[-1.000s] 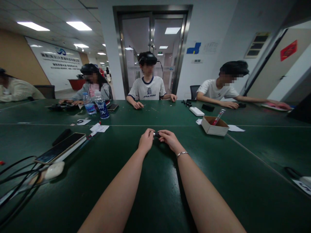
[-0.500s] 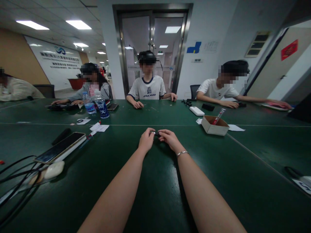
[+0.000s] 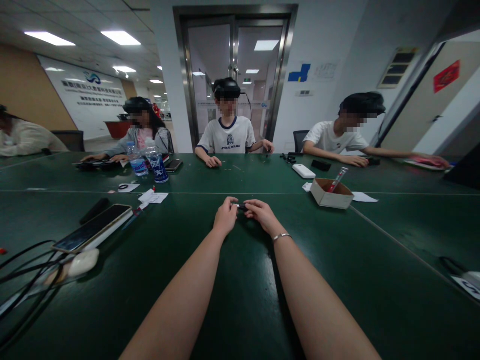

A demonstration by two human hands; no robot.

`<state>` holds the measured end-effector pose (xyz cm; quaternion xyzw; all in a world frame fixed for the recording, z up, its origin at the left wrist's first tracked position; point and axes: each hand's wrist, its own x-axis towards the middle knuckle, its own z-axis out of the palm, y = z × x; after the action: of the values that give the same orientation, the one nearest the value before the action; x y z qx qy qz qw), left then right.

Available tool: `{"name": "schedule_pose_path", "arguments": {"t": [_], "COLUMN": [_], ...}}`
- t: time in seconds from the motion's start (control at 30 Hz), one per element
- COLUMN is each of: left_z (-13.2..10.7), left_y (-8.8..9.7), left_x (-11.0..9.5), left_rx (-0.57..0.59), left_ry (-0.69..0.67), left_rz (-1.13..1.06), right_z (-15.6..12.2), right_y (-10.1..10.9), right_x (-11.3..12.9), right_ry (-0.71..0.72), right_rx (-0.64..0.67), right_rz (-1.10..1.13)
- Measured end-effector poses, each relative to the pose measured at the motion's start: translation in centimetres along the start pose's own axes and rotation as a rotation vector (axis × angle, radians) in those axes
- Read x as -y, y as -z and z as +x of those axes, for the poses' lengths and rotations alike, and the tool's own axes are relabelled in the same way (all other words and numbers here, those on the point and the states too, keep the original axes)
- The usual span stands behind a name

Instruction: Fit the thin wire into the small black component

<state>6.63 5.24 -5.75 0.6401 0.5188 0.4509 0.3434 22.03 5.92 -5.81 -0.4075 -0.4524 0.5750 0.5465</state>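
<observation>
My left hand [image 3: 225, 216] and my right hand [image 3: 263, 215] meet over the middle of the dark green table [image 3: 240, 280]. Both are closed in a pinch on a small dark object [image 3: 241, 206] held between the fingertips, with a pale end toward the left hand. It is too small to name. A thin bracelet [image 3: 281, 236] circles my right wrist. Both forearms stretch out from the bottom edge, just above the tabletop.
A phone on a white case [image 3: 93, 232], a white earbud case [image 3: 83, 262] and black cables [image 3: 22, 270] lie at the left. Bottles [image 3: 155, 162] stand behind. An open cardboard box [image 3: 332, 194] sits to the right. Several people sit along the far side.
My hands have stayed in place with only slight finger movement on the small object. The person opposite lifted one hand a little off the table.
</observation>
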Motion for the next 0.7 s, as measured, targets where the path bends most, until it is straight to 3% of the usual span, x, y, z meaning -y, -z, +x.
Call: {"name": "schedule_pose_path", "arguments": {"t": [0.33, 0.7], "left_z": [0.39, 0.19], "left_y": [-0.26, -0.07], "left_x": [0.86, 0.43], "left_rx": [-0.063, -0.037], "left_ry": [-0.061, -0.033], "left_rz": [0.04, 0.013], "right_z": [-0.05, 0.02], "right_y": [-0.12, 0.09], "right_x": [0.13, -0.02], "right_ry": [-0.01, -0.007], "right_rx": [-0.008, 0.003], "right_rz": [0.004, -0.012]}}
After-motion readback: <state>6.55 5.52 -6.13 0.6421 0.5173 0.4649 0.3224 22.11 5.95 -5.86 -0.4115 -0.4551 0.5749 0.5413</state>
